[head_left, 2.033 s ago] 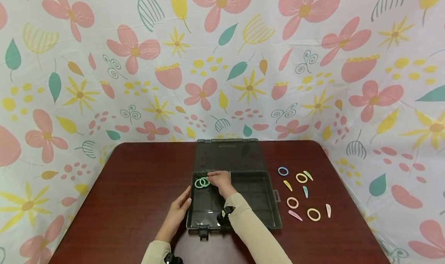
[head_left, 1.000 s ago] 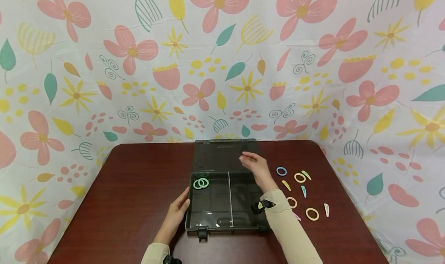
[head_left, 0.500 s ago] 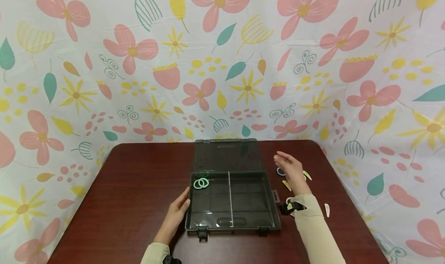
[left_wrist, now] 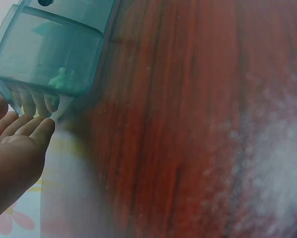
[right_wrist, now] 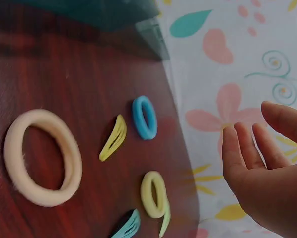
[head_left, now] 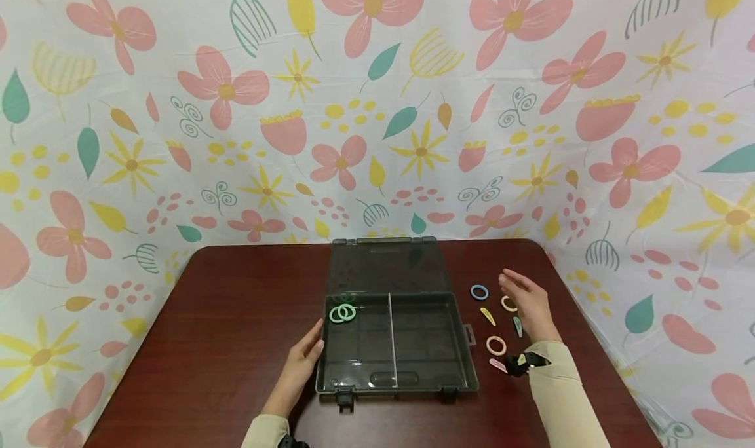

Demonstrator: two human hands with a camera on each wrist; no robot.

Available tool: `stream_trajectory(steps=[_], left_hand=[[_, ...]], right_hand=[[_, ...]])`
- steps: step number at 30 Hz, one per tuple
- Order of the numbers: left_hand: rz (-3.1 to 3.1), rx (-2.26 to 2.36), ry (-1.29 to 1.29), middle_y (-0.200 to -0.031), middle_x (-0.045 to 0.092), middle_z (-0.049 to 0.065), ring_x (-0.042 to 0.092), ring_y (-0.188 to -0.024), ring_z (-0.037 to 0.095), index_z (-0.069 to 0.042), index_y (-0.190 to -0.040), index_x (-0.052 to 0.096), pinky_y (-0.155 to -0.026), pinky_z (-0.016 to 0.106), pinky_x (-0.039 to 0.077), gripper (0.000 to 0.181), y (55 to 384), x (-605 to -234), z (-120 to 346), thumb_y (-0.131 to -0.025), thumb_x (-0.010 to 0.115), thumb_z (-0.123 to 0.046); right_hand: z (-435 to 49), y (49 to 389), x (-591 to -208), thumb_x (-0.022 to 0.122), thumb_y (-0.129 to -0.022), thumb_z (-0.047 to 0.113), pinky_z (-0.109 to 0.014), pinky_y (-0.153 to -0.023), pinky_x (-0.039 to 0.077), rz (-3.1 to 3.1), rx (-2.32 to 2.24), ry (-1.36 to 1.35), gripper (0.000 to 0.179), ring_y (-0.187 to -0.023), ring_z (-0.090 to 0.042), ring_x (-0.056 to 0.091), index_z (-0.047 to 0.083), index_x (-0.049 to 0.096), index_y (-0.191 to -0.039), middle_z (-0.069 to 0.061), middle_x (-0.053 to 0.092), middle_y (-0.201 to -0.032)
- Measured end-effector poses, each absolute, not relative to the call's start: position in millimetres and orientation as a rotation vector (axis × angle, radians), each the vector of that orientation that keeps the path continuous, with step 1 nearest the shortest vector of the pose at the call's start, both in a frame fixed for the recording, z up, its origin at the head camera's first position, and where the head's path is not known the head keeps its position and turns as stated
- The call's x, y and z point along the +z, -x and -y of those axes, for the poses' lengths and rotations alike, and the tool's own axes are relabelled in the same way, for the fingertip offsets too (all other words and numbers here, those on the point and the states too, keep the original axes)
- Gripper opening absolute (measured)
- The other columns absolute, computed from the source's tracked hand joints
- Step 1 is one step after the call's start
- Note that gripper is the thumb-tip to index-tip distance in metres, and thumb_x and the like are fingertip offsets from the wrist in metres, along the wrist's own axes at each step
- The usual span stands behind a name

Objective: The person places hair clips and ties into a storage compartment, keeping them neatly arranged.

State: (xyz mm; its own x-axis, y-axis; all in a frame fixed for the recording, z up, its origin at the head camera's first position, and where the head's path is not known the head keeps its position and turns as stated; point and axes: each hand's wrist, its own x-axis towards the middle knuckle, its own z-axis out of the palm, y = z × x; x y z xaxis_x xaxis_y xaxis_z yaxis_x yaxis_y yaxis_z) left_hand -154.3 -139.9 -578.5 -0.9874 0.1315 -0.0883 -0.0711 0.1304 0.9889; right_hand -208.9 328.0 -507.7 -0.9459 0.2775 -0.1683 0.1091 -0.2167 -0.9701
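Observation:
On the table lies a dark see-through plastic case [head_left: 427,359], its lid [head_left: 386,264] tipped back. My left hand [head_left: 297,369] rests straight fingers against the case's left wall, also seen beside the case [left_wrist: 49,54] in the left wrist view. Two linked-looking mint hair ties [head_left: 342,321] sit in the case's back left. My right hand [head_left: 527,307] hovers over the small items at right, fingers loosely extended and nothing in them. Around it are a blue hair tie [right_wrist: 137,119], a pale yellow hair tie [right_wrist: 146,193], a peach hair tie [right_wrist: 13,153] and a yellow snap clip [right_wrist: 113,139].
A white divider [head_left: 392,343] splits the case front to back. A teal snap clip [head_left: 517,326] and a pink snap clip [head_left: 497,365] lie near the right wrist. Behind the brown table [head_left: 248,297] hangs a flowered cloth [head_left: 377,107].
My right hand has come out of the case, leaving the mint ties there, and moved right over the loose hair items. The left hand stays at the case's left side.

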Motion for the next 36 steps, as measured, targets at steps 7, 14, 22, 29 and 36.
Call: stream_trajectory(steps=[7, 14, 22, 29, 36], left_hand=[[-2.235, 1.996, -0.048, -0.154, 0.03, 0.013, 0.021, -0.142, 0.034, -0.012, -0.15, 0.036, -0.112, 0.053, 0.024, 0.051, 156.0, -579.6, 140.5, -0.101, 0.05, -0.009], [-2.234, 1.98, -0.038, -0.154, 0.029, 0.013, 0.02, -0.142, 0.036, -0.013, -0.15, 0.035, -0.111, 0.056, 0.024, 0.051, 155.4, -580.6, 141.4, -0.101, 0.049, -0.011], [-2.241, 1.994, -0.051, -0.153, 0.03, 0.014, 0.022, -0.142, 0.035, -0.01, -0.15, 0.036, -0.111, 0.054, 0.026, 0.051, 156.2, -580.0, 140.9, -0.101, 0.049, -0.007], [-2.259, 1.983, -0.08, -0.153, 0.031, 0.016, 0.026, -0.14, 0.037, -0.009, -0.15, 0.036, -0.11, 0.053, 0.027, 0.051, 157.2, -581.8, 140.9, -0.101, 0.049, -0.007], [-2.262, 1.986, -0.08, -0.152, 0.032, 0.016, 0.026, -0.14, 0.037, -0.009, -0.149, 0.037, -0.11, 0.053, 0.028, 0.05, 157.2, -580.7, 140.5, -0.1, 0.049, -0.007]], right_hand=[[-332.0, 214.0, -525.2, 0.065, -0.093, 0.018, -0.018, -0.088, 0.049, 2.012, 2.285, 0.506, 0.031, -0.097, 0.0, 0.063, 0.017, 0.061, -0.124, 0.016, 0.067, -0.102], [-328.8, 224.2, -534.8, 0.061, -0.096, 0.019, -0.03, -0.107, 0.037, 2.087, 2.288, 0.536, 0.05, -0.1, 0.004, 0.06, 0.008, 0.045, -0.142, 0.02, 0.064, -0.102], [-325.4, 235.6, -543.4, 0.054, -0.099, 0.014, -0.04, -0.11, 0.032, 2.197, 2.249, 0.497, 0.058, -0.106, 0.002, 0.057, -0.001, 0.029, -0.149, 0.0, 0.061, -0.123], [-327.0, 242.6, -551.4, 0.051, -0.1, 0.012, -0.039, -0.109, 0.036, 2.359, 2.117, 0.504, 0.056, -0.108, 0.0, 0.052, 0.001, 0.029, -0.151, -0.022, 0.029, -0.153], [-326.2, 245.7, -558.7, 0.051, -0.1, 0.011, -0.038, -0.104, 0.041, 2.455, 2.072, 0.501, 0.056, -0.132, -0.031, 0.04, 0.001, 0.029, -0.15, -0.023, 0.031, -0.151]])
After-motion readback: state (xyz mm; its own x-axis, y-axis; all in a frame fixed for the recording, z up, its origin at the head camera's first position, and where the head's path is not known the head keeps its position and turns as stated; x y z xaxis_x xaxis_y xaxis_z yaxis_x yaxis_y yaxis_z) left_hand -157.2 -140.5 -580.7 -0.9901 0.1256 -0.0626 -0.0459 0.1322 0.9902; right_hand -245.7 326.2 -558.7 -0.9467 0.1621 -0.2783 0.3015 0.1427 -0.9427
